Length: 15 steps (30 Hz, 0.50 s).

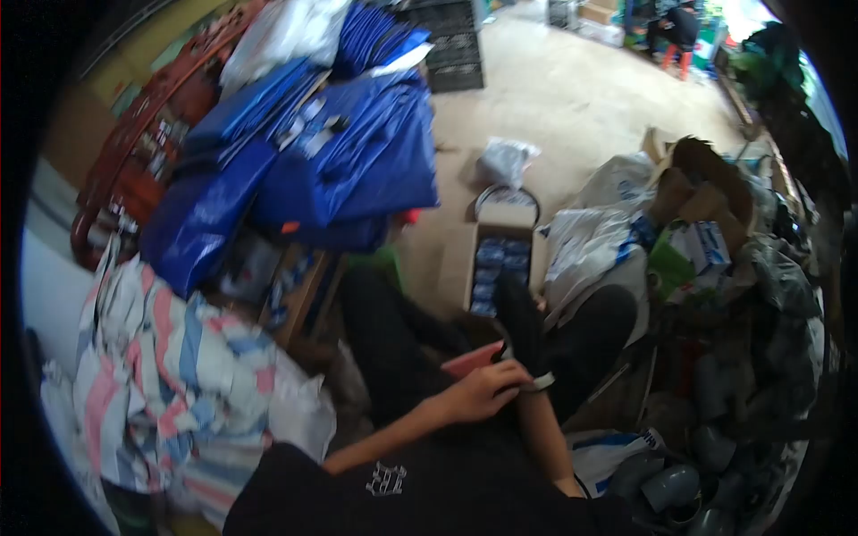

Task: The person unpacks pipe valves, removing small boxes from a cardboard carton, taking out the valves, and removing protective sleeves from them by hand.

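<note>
My left hand (pixel 487 390) is closed, its fingertips bent at the pale cuff of a black glove (pixel 518 326) on my right wrist. A flat pink-red thing (pixel 471 360) with a dark end shows just beyond the left knuckles; I cannot tell whether that hand also holds it. My right hand (pixel 521 335) is inside the glove, pointing forward, its fingers hidden. Beyond the gloved fingers stands an open cardboard box (pixel 455 272) holding several dark blue packets (pixel 488 255), partly covered by the glove in this view.
Blue tarpaulins (pixel 357 152) are piled at the left, above a striped sheet (pixel 179 393). A clear plastic bag (pixel 508 162) lies beyond the box. White sacks (pixel 576 246) and cartons (pixel 706 246) crowd the right, with grey pipe fittings (pixel 670 487) below. A person (pixel 677 29) sits far back.
</note>
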Each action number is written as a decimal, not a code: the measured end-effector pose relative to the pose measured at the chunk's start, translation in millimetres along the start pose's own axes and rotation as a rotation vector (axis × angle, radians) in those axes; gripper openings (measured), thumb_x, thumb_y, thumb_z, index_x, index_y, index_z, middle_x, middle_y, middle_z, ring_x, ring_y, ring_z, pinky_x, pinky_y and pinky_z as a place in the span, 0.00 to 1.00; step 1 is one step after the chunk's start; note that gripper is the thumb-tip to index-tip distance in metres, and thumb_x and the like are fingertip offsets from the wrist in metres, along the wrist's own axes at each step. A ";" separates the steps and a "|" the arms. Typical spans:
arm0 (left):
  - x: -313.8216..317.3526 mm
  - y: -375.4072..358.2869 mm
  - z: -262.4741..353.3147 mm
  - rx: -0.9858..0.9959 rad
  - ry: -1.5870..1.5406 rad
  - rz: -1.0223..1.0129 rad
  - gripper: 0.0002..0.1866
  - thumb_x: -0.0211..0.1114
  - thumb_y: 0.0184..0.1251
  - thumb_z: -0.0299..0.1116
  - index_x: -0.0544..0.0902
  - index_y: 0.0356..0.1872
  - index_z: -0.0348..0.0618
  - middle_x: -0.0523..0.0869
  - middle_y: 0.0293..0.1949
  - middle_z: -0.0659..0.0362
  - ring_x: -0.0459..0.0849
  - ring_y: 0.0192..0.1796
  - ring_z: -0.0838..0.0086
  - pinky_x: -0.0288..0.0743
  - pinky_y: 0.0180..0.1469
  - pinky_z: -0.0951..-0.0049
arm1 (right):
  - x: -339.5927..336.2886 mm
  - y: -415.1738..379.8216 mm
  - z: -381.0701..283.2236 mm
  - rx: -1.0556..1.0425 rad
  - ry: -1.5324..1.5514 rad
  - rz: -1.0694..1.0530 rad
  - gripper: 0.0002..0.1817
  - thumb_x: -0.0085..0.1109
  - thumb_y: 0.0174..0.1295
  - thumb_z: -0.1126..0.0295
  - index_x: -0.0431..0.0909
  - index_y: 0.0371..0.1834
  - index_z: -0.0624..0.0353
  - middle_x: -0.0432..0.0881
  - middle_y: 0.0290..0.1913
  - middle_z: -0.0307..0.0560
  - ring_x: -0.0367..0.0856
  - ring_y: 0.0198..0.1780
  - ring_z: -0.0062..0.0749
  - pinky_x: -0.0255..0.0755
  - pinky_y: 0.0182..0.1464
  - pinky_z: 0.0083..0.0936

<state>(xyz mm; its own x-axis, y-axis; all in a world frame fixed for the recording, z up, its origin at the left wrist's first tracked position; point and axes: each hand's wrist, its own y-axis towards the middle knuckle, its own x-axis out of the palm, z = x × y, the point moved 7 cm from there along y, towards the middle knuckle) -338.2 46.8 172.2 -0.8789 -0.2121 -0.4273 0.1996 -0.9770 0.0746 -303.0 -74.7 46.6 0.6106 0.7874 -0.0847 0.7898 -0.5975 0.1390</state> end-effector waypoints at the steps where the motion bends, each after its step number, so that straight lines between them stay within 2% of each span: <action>1: -6.3 0.4 10.8 0.006 0.009 0.008 0.15 0.63 0.68 0.22 0.81 0.54 0.42 0.83 0.52 0.57 0.82 0.59 0.66 0.66 0.72 0.58 | -0.6 -0.2 -2.3 0.010 0.000 -0.014 0.15 0.57 0.66 0.72 0.77 0.55 0.60 0.85 0.45 0.49 0.84 0.46 0.36 0.77 0.50 0.28; 3: -11.5 -0.7 14.4 -0.173 -0.179 -0.037 0.14 0.63 0.70 0.24 0.81 0.56 0.41 0.81 0.56 0.57 0.81 0.59 0.69 0.79 0.61 0.66 | 1.4 0.9 -2.4 0.025 0.008 -0.042 0.15 0.57 0.66 0.73 0.77 0.55 0.60 0.85 0.46 0.49 0.84 0.46 0.35 0.77 0.51 0.28; 4: -14.1 0.1 13.8 -0.084 -0.158 -0.024 0.14 0.63 0.72 0.25 0.80 0.56 0.39 0.80 0.57 0.56 0.81 0.59 0.71 0.83 0.50 0.73 | 2.8 1.0 -0.6 0.030 0.005 -0.053 0.15 0.57 0.66 0.73 0.77 0.56 0.60 0.85 0.46 0.49 0.84 0.46 0.35 0.77 0.51 0.27; 10: -12.8 2.4 30.7 0.030 -0.327 -0.040 0.14 0.63 0.70 0.23 0.82 0.55 0.40 0.81 0.54 0.56 0.81 0.57 0.69 0.75 0.59 0.67 | 27.3 4.8 5.4 -0.001 0.013 -0.146 0.17 0.57 0.65 0.74 0.77 0.57 0.59 0.85 0.47 0.48 0.84 0.47 0.34 0.76 0.52 0.27; 14: -54.2 14.3 26.4 0.102 -0.050 0.240 0.15 0.64 0.64 0.20 0.82 0.52 0.40 0.81 0.51 0.54 0.81 0.57 0.65 0.72 0.63 0.64 | 48.7 -5.2 36.7 0.034 0.040 -0.186 0.17 0.57 0.65 0.74 0.77 0.58 0.58 0.85 0.48 0.47 0.84 0.48 0.33 0.76 0.52 0.26; 15: -70.2 18.4 18.9 0.127 -0.013 0.332 0.15 0.63 0.64 0.20 0.83 0.51 0.41 0.82 0.50 0.54 0.81 0.57 0.65 0.74 0.61 0.65 | 49.8 -5.0 41.2 0.047 0.041 -0.189 0.18 0.57 0.65 0.74 0.77 0.59 0.58 0.85 0.48 0.47 0.83 0.48 0.33 0.76 0.52 0.26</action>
<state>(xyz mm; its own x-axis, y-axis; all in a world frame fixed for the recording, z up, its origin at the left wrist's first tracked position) -281.0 43.3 220.5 -0.7807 -0.5183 -0.3492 0.4210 -0.8491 0.3191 -274.1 -38.8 1.0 0.4491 0.8912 -0.0646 0.8926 -0.4441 0.0783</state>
